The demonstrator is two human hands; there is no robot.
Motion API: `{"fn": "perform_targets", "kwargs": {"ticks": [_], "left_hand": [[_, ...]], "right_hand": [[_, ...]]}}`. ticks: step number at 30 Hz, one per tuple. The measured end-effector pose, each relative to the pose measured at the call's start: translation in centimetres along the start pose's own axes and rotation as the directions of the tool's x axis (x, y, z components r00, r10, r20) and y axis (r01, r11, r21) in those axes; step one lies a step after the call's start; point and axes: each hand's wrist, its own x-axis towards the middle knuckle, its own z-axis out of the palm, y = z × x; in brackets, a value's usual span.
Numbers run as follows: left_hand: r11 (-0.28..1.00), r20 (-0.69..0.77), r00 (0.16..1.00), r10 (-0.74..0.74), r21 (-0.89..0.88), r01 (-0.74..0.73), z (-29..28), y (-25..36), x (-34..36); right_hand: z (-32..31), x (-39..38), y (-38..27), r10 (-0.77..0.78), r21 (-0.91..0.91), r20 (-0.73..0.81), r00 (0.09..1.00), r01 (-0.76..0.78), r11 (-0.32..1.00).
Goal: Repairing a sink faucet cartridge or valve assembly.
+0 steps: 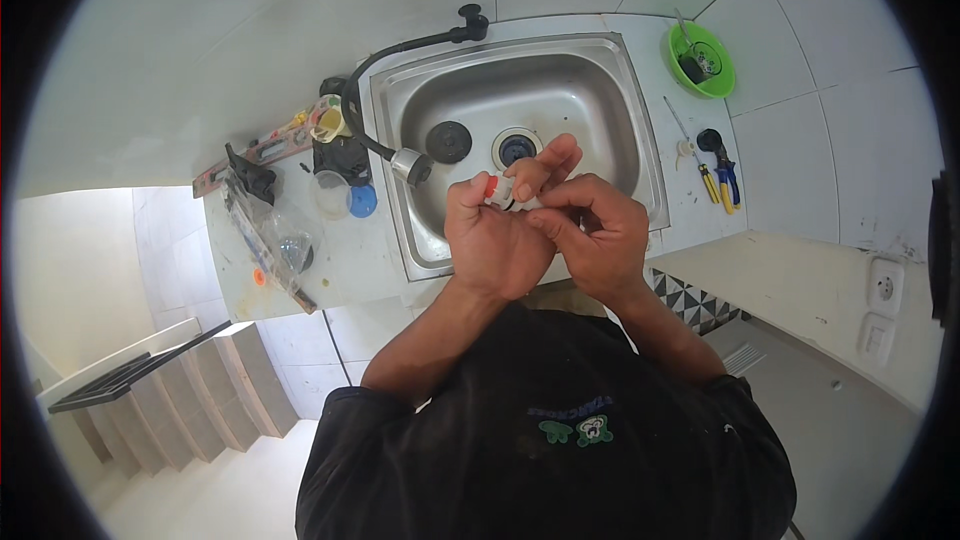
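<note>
Over the front of the steel sink (632, 90), my left hand (498, 245) is turned palm up, its fingers closed round a small white plastic part with a red end (498, 191). My right hand (606, 236) comes in from the right, its thumb and fingers pinched together at the white end of that part. Fingers cover much of the part, so its exact kind does not show. Just beyond the hands is the drain (516, 148). Left of it in the basin lies a black round strainer (448, 142).
A black flexible tap (395, 48) arches down to a metal spray head (410, 166) at the sink's left. Leftward lie a spirit level (209, 180), a blue lid (362, 201) and clear plastic (290, 245). A green bowl (722, 85), screwdriver (710, 185) and pliers (729, 180) are right.
</note>
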Motion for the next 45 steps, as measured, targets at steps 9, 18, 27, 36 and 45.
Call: {"fn": "perform_targets", "kwargs": {"ticks": [9, 18, 27, 36, 45], "left_hand": [[0.998, -0.003, 0.999, -0.054, -0.012, 0.054, -0.2, 0.6, 0.2], [0.997, -0.023, 0.997, -0.07, -0.023, 0.07, -0.3, 0.9, 0.3], [0.929, 0.093, 0.988, 0.122, 0.341, -0.146, -0.4, 0.7, 0.1], [0.584, 0.24, 0.961, 0.136, 0.764, -0.273, -0.1, 0.9, -0.3], [0.463, 0.299, 0.947, 0.12, 0.827, -0.32, -0.2, 0.9, -0.5]], "right_hand": [[0.3, 0.2, 0.0, -0.079, -0.082, 0.043, 0.996, 0.082, 0.993], [0.7, 0.4, 0.2, -0.16, -0.133, -0.004, 0.987, 0.158, 0.978], [0.2, 0.6, 0.3, -0.202, -0.214, 0.028, 0.979, 0.204, 0.955], [-0.2, 0.9, 2.1, 0.103, 0.455, 0.166, 0.981, -0.169, 0.874], [-0.7, 1.0, 2.7, 0.071, 0.478, 0.239, 0.968, -0.181, 0.859]]}}
